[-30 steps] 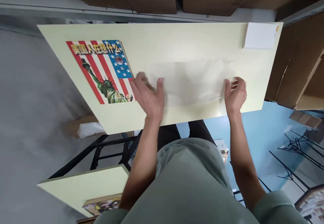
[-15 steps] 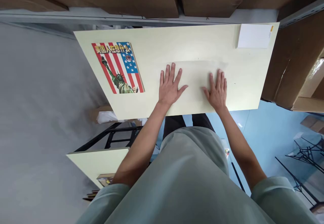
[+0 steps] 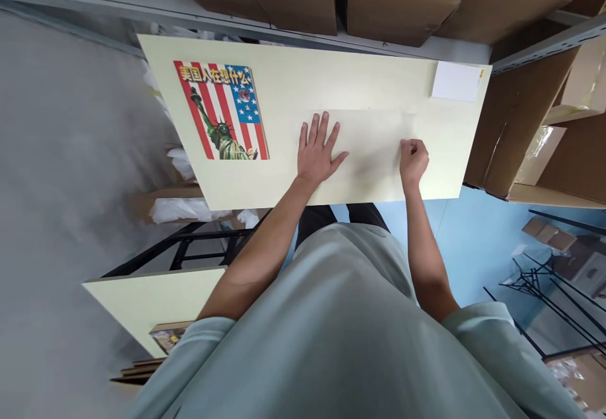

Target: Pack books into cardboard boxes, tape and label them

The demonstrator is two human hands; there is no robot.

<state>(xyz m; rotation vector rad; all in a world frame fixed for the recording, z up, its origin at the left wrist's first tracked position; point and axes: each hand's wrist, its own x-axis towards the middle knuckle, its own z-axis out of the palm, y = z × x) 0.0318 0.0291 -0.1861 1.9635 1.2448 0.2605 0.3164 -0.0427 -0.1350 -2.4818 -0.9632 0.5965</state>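
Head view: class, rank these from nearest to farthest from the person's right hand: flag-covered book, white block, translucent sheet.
From the right hand:
1. Translucent sheet: at the hand, stretching leftward.
2. White block: ahead and rightward, near the board corner.
3. Flag-covered book: leftmost, past the left hand.

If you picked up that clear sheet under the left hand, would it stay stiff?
Probably not: the sheet looks thin and see-through, so it would likely flop and feel light. Tugged, it might not slide freely: the left hand lies flat on it.
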